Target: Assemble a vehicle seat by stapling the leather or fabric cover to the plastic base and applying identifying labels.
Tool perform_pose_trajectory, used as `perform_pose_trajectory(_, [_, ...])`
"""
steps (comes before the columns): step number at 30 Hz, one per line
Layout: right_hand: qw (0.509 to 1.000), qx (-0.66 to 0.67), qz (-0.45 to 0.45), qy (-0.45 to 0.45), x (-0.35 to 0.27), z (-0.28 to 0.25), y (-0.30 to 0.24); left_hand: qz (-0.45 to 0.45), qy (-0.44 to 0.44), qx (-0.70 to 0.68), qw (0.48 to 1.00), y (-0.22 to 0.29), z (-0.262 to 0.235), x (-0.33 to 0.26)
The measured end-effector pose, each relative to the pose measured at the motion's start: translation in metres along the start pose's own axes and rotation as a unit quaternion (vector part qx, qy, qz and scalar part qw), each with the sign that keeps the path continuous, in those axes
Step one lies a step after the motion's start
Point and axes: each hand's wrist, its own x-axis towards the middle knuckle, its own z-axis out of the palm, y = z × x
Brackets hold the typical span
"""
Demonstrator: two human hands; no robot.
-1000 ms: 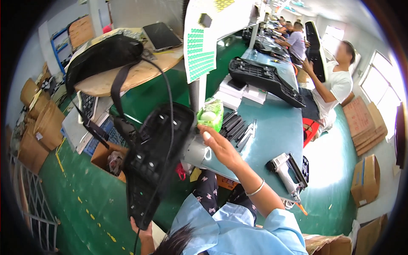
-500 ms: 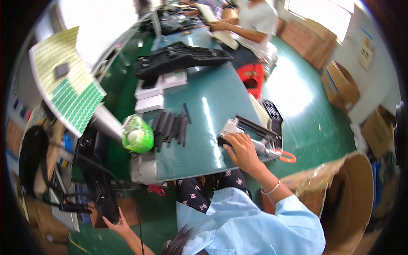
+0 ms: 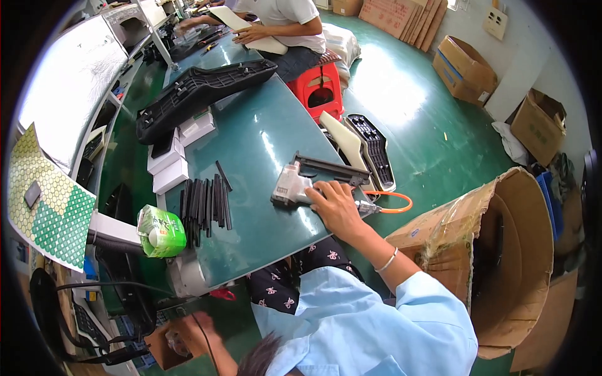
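Note:
My right hand point(image 3: 337, 210) lies over the handle of a pneumatic staple gun point(image 3: 290, 186), its fingers curled round it. The gun rests on its side near the right edge of the green table point(image 3: 263, 213), an orange air hose point(image 3: 401, 202) at its rear. At the lower left, my left hand point(image 3: 195, 332) is smeared by motion, so its fingers cannot be read. It is beside a small open cardboard box point(image 3: 164, 351) with something clear inside. A long black plastic part point(image 3: 135, 288) stands just beyond this box, apart from the hand.
Several black strips point(image 3: 204, 203) lie beside a green packet point(image 3: 162, 232) and white boxes point(image 3: 168, 168). A black moulded panel point(image 3: 204, 91) spans the table farther off. Large cardboard box point(image 3: 508, 269) at right; a co-worker point(image 3: 282, 31) sits at the far right side of the table.
My left hand has let go of the black plastic part's lower end and moved right. My right hand stays on the staple gun. The whole view has shifted.

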Motion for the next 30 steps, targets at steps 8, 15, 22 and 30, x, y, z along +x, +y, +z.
perform_pose_trajectory(8, [0.999,0.033,-0.029,-0.009,0.06,0.02,0.022,0.377,-0.229,0.277,0.854,0.011,0.141,-0.116])
perform_pose_trajectory(15, [0.991,0.084,-0.098,0.027,0.137,0.021,-0.013,0.565,-0.111,0.244,0.78,0.057,0.201,-0.09])
perform_pose_trajectory(22, [0.965,0.124,-0.228,0.038,0.267,0.093,-0.073,0.601,-0.001,0.382,0.702,0.026,0.217,-0.072])
perform_pose_trajectory(30, [0.969,-0.074,-0.208,0.111,0.391,0.172,-0.08,0.616,-0.009,0.36,0.7,0.022,0.219,-0.068])
